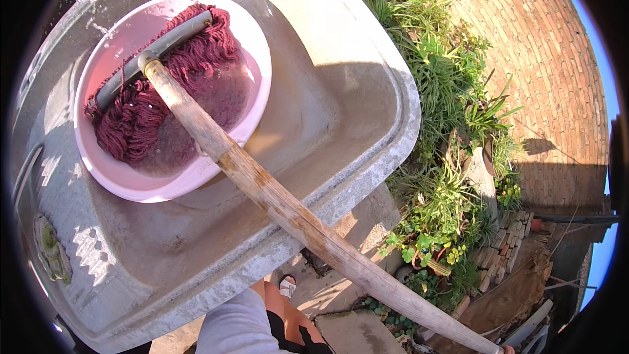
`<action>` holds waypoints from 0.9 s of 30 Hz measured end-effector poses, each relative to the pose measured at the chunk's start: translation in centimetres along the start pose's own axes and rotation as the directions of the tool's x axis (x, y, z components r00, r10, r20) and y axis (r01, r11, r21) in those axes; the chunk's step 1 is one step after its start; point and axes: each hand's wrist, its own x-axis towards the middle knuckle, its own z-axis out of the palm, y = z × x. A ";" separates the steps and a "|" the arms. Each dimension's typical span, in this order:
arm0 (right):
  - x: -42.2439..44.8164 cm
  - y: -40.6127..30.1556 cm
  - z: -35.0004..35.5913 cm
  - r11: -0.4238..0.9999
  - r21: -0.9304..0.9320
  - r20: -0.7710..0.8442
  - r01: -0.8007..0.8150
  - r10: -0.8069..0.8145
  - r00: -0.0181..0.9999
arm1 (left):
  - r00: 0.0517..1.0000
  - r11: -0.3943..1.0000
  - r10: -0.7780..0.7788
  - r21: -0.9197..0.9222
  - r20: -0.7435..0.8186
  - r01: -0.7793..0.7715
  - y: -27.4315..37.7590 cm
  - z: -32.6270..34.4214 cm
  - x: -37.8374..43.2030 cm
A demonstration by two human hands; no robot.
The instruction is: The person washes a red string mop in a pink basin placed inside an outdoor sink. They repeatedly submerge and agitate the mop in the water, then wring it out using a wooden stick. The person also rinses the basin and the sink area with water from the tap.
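Observation:
A string mop's dark red yarn head [132, 128] is partly under murky water inside a pink plastic basin [172, 194]. Its grey crossbar [184, 34] lies slanted across the yarn, tilted up toward the right. From there a worn wooden handle [290, 209] runs over the basin's rim and the sink edge to the lower right. At the far end of that handle, a bit of my right hand [508, 349] shows around the wood; most of it is cut off by the frame. My left hand is out of view. The basin stands in a large concrete wash sink [339, 157].
On the sink's left side lies a worn greenish pad [51, 250], near a ridged washing surface [93, 250]. Green plants [432, 69] grow along a brick wall [535, 59] at right. Stacked bricks [503, 246] and old boards [511, 295] lie lower right. My sandaled foot [288, 286] is below the sink.

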 end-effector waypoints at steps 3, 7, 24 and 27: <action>0.0 1.7 0.2 0.989 0.086 -0.112 0.124 -0.114 0.987 | 1.000 0.994 0.020 0.103 -0.003 -0.019 -0.6 -1.9 -7.4; -0.6 4.2 -0.3 0.925 0.238 -0.108 0.298 -0.280 0.954 | 0.991 0.964 0.122 0.233 0.054 -0.131 -0.8 -6.2 -20.0; -1.0 7.8 3.0 0.831 0.353 -0.323 0.429 -0.322 0.890 | 0.942 0.871 0.185 0.397 0.280 -0.289 6.2 -26.1 -57.5; -1.1 8.1 4.5 0.840 0.339 -0.357 0.424 -0.302 0.884 | 0.922 0.907 0.304 0.222 0.240 -0.357 9.2 -25.8 -59.7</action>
